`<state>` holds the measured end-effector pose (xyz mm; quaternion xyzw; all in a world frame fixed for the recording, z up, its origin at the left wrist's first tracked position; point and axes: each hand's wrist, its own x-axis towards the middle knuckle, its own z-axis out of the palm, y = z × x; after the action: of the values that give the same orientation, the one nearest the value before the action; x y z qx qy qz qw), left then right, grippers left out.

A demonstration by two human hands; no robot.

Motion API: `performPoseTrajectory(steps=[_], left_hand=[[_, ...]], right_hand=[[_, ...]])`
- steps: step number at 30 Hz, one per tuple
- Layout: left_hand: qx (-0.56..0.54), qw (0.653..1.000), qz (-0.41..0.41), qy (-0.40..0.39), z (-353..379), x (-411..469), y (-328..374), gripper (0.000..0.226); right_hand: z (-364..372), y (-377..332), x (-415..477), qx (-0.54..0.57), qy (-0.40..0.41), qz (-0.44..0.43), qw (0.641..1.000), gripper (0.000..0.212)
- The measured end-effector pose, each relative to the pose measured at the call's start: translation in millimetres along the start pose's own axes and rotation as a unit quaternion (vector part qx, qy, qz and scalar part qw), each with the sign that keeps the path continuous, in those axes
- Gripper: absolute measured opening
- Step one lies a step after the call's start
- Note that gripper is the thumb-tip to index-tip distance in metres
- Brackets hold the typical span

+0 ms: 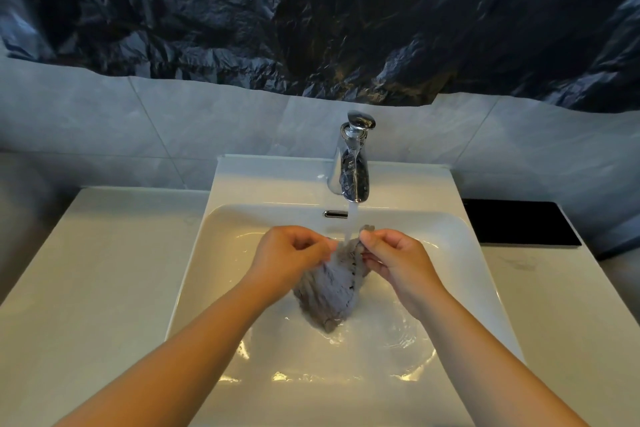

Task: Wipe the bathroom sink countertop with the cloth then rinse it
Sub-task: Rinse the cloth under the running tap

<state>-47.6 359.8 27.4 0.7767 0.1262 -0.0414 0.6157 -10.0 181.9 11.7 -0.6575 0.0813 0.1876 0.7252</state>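
A wet grey cloth (329, 291) hangs over the white sink basin (214, 274), held up by its top edge. My left hand (291, 256) pinches the cloth's left corner and my right hand (398, 256) pinches its right corner. The chrome faucet (351, 163) stands behind the basin, and a stream of water (351, 222) runs from its spout onto the cloth between my hands. Water pools and ripples on the basin floor below the cloth. The white countertop (104, 270) spreads to the left and right of the basin.
A black flat panel (519, 222) lies on the counter at the right rear. Grey wall tiles (173, 121) rise behind the sink, and a dark crumpled plastic sheet (311, 10) covers the wall above. An overflow slot (335, 214) sits in the basin's back wall.
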Motion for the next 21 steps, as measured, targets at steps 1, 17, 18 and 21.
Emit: performPoseTrajectory(steps=[1,17,18,21], left_hand=[[0.012,1.0,0.007,-0.016,6,-2,0,0.011],[-0.254,0.952,-0.166,0.037,-18,22,-22,0.015],[-0.227,0.959,-0.162,0.058,-24,25,-24,0.014],[-0.078,0.985,-0.107,0.113,-43,33,-26,0.02]], right_hand=[[3,0,-1,0.002,-0.002,-0.001,1.0,0.014],[-19,-4,12,0.182,0.011,0.095,0.979,0.031],[-25,-4,15,0.163,0.044,0.091,0.981,0.029],[-42,-5,22,0.026,0.124,0.058,0.99,0.021]])
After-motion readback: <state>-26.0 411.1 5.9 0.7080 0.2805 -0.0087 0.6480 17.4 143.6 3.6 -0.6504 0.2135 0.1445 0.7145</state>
